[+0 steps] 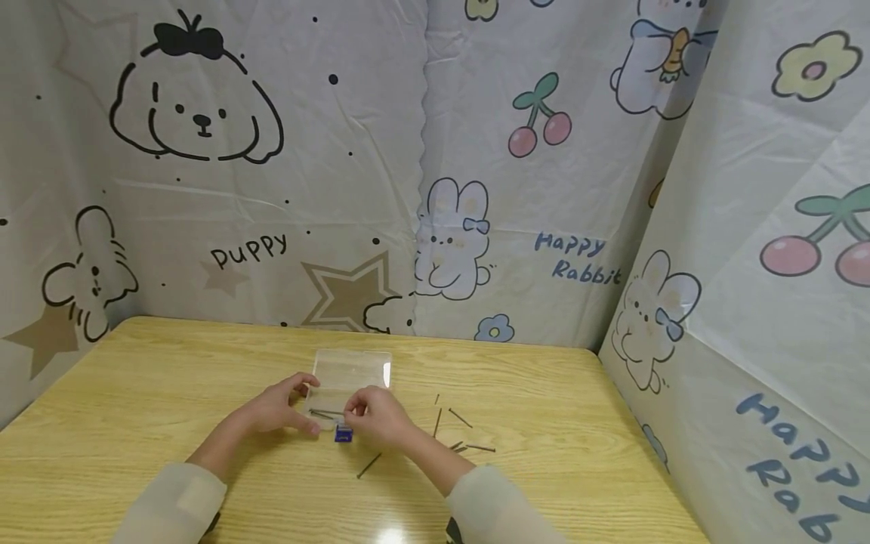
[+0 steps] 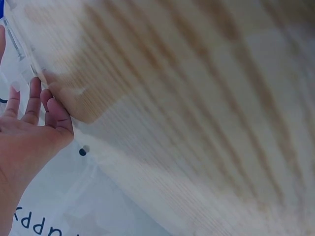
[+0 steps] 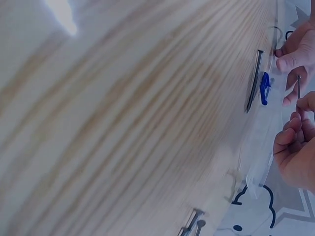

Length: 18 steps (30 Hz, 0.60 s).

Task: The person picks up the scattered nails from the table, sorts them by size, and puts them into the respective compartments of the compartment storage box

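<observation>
A clear plastic box (image 1: 353, 368) with a blue latch (image 1: 343, 434) lies on the table, its lid tipped back. My left hand (image 1: 282, 408) holds the box's left side, thumb near the front corner and fingers toward the back. Over the box, my right hand (image 1: 377, 415) pinches a nail (image 3: 299, 86) between thumb and fingertips, its head end sticking out in the right wrist view. Other nails (image 1: 325, 413) show inside the box. One loose nail (image 1: 369, 465) lies on the table in front of the box.
Several loose nails (image 1: 481, 449) are scattered on the wooden table (image 1: 557, 423) right of the box. A printed cloth (image 1: 353, 189) hangs behind the table and along its sides.
</observation>
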### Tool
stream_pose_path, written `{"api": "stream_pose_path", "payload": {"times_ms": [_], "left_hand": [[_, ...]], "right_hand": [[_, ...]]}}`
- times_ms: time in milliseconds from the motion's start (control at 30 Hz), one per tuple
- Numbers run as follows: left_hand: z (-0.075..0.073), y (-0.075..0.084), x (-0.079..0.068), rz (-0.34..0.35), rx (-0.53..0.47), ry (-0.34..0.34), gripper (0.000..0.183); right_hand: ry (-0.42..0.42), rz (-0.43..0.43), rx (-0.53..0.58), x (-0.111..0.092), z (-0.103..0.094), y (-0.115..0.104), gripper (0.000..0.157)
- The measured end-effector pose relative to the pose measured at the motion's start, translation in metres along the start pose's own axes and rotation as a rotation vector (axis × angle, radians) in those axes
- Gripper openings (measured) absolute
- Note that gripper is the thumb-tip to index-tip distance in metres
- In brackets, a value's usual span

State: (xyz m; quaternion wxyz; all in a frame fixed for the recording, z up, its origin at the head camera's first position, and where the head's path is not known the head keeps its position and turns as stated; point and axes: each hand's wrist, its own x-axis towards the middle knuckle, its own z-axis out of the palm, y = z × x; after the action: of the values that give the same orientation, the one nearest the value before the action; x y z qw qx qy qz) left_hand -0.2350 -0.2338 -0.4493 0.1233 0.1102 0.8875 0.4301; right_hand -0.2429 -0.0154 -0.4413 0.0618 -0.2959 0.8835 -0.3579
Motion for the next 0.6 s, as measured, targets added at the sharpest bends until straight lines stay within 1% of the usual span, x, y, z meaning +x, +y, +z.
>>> {"api": "stream_pose_path", "payload": {"times_ms": [167,400,600], "left_hand": [[0.001,0.000,0.000,0.008,0.002,0.001,0.076],[0.001,0.001,0.000,0.010,-0.006,0.005,0.076],[0.001,0.000,0.001,0.010,-0.024,-0.002,0.076]], "right_hand": [[0.015,0.020,-0.017,0.002,0.004,-0.002,0.007],[0.033,0.086,-0.014,0.004,0.009,-0.003,0.006],[0.039,0.125,-0.042,0.006,0.013,-0.002,0.005]]}}
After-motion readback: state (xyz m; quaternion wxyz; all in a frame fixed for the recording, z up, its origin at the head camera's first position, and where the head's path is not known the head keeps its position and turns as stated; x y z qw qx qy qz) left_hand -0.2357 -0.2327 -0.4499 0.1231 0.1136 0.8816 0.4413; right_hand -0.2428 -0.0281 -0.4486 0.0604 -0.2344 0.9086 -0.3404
